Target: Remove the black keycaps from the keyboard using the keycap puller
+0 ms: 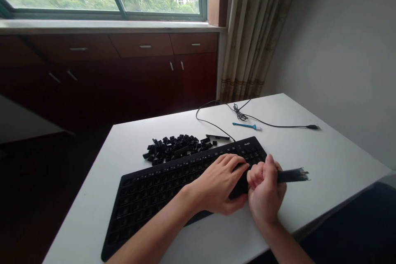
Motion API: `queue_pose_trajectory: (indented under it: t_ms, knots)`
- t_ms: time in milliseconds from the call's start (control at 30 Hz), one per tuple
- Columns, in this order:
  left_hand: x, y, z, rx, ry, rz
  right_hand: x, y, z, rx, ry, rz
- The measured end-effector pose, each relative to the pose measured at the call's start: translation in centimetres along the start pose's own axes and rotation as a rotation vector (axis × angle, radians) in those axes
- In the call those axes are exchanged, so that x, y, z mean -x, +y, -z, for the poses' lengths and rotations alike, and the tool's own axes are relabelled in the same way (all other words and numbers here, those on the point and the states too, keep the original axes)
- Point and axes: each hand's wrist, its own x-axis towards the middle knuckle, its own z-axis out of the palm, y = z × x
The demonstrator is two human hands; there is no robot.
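Observation:
A black keyboard [167, 187] lies at a slant on the white table, with many bare key sockets showing. Across its right half rests my left hand [221, 179], palm down, fingers stretched over the keys and thumb apart near the front edge. Just to the right, my right hand [266, 185] is closed in a fist around a black brush-like tool [292, 175]. Its frayed end sticks out to the right, while the fist hides the rest. A heap of loose black keycaps [173, 148] sits behind the keyboard.
A blue tool [246, 125] with a pale end lies behind the keyboard. Its black cable [239, 113] is bunched at the back, with the plug [313, 126] to the right. The white table [334, 165] has its far edge before dark red cabinets [139, 78].

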Motion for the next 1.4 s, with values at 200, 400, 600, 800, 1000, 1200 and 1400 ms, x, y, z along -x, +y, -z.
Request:
queue_pose_trajectory:
  t_ms: [200,400,600,800,1000,1200,1400]
  knots:
    - [0.2,2.2,-3.8,-0.279,0.079,0.071,1.1,0.3,2.1,0.218,-0.127,0.055]
    - [0.5,2.4,-4.9,-0.461,0.083,0.065,1.0,1.6,3.6,0.356,-0.187,0.169]
    - [0.4,2.3,-4.7,-0.398,0.034,0.084,1.5,0.9,1.3,0.037,-0.22,0.341]
    - [0.3,2.3,-4.1,-0.241,0.032,0.114,0.7,-1.4,0.0,-0.068,-0.283,0.23]
    - [-0.3,2.0,-4.4,-0.058,0.173,0.183,-1.0,-2.7,1.1,-0.145,-0.049,-0.029]
    - [-0.4,1.7,-5.0,-0.01,0.205,0.183,-1.5,-1.4,2.0,-0.119,-0.005,-0.154]
    - [-0.4,1.7,-4.8,-0.008,0.194,0.168,-1.4,-0.5,2.6,-0.037,-0.027,-0.089]
